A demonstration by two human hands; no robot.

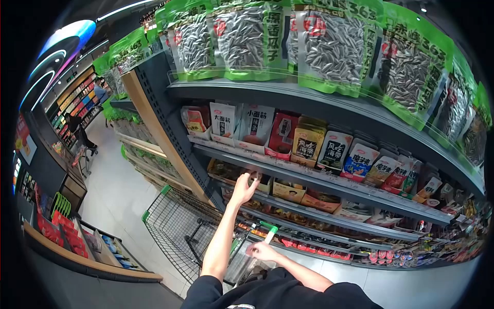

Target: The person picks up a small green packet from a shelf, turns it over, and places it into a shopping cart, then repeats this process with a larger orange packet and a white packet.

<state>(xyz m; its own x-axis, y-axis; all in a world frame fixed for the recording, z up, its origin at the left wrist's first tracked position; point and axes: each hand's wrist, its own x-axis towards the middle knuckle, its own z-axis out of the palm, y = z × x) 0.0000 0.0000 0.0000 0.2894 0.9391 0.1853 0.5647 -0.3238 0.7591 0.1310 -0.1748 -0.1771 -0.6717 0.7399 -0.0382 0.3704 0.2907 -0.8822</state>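
My left hand [244,190] reaches to a lower shelf at the front of an open box of snacks [221,169]. Its fingers are closed around a small dark item [253,178], too small to name. Lower down, my right hand [261,252] is wrapped round the pale handle [269,236] of a shopping cart [172,219], near the handle's green end. The wire basket of the cart stands to the left of my arms, beside the shelf unit. Directly right of my left hand sits a yellowish box of packets [288,190].
Snack packets in boxes [307,143] line the shelf above my left hand. Large green bags of sunflower seeds [337,49] stand on top. A wooden post [154,129] ends the unit. At left are a low display [92,247] and an aisle [105,175] with people [77,129] farther off.
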